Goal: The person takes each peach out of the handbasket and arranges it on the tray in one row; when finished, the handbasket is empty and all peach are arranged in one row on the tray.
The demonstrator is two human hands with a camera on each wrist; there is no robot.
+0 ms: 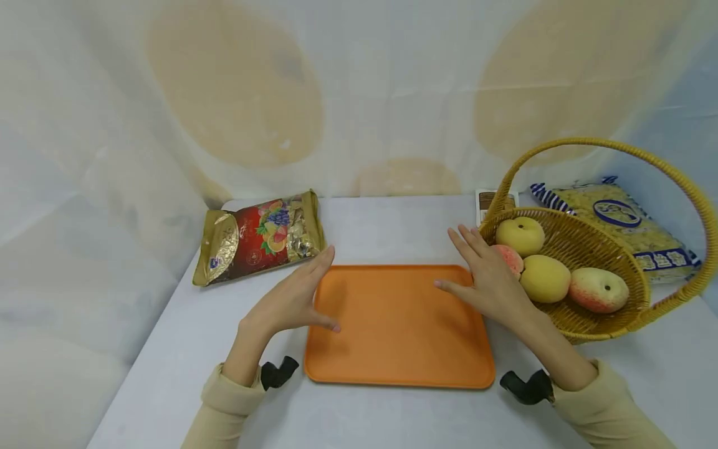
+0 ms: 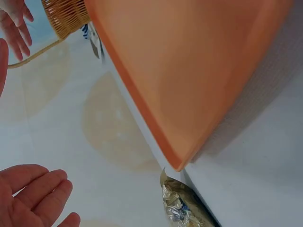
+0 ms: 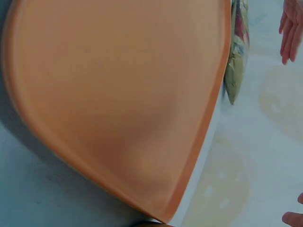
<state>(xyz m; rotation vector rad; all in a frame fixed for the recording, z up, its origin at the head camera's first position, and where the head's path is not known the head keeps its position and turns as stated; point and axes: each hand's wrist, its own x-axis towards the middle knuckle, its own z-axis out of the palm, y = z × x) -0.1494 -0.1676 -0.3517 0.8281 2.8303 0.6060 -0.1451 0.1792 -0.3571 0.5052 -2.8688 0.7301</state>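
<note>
An orange tray (image 1: 398,330) lies flat on the white table, bare across its surface. Over its left edge hovers my left hand (image 1: 294,293), fingers extended and thumb spread apart, with nothing in it. My right hand (image 1: 488,277) is held over the tray's right edge in the same way, fingers straight, overlapping the basket's near side in the head view. In the left wrist view the tray's corner (image 2: 177,158) points down beside the left hand's fingers (image 2: 47,189). The right wrist view shows the tray's rim (image 3: 201,127) and a bit of the right fingertips (image 3: 293,218).
A yellow wicker basket (image 1: 639,293) with a tall handle stands right of the tray, holding several peach-like fruits (image 1: 545,279). Behind it lies a clear bag of yellowish pieces (image 1: 622,218) and a small card (image 1: 483,202). A red and gold candy bag (image 1: 260,237) sits at back left.
</note>
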